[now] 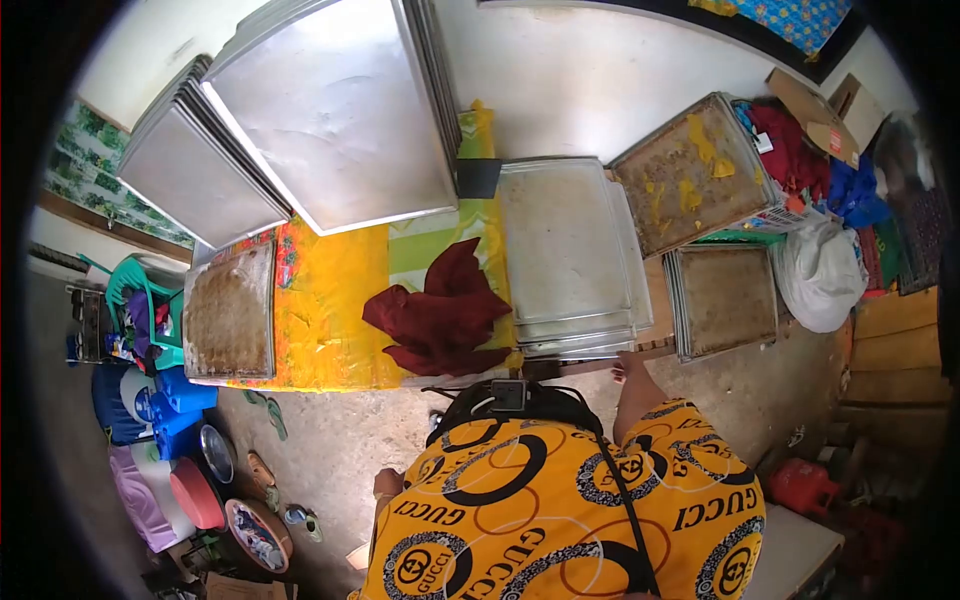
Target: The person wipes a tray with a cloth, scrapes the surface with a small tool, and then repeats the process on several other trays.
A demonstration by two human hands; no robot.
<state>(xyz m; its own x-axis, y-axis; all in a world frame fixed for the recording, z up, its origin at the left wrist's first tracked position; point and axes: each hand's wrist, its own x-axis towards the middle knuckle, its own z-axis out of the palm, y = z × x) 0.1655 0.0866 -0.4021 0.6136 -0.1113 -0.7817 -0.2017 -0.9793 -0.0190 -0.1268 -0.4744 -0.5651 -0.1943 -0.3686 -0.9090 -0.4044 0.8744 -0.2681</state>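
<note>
My right hand (pixel 622 371) reaches forward from the yellow patterned sleeve, and its fingertips rest at the near edge of a stack of clean metal baking trays (pixel 565 250). Only the fingertips show, so its grip is unclear. My left hand is out of sight; only a bit of arm (pixel 386 487) shows beside my shirt. A crumpled dark red cloth (pixel 440 310) lies left of the stack on a yellow flowered tablecloth (pixel 330 300). A crusted tray (pixel 690 175) sits tilted at the back right, and more dirty trays (pixel 725 295) are stacked to the right.
Large clean trays (pixel 330 100) lean against the wall, with another pile (pixel 200 170) to their left. A dirty tray (pixel 230 310) lies at the table's left end. A white sack (pixel 820 270) stands on the right. Bowls (pixel 215 450), blue bags (pixel 165 400) and sandals (pixel 272 412) crowd the floor.
</note>
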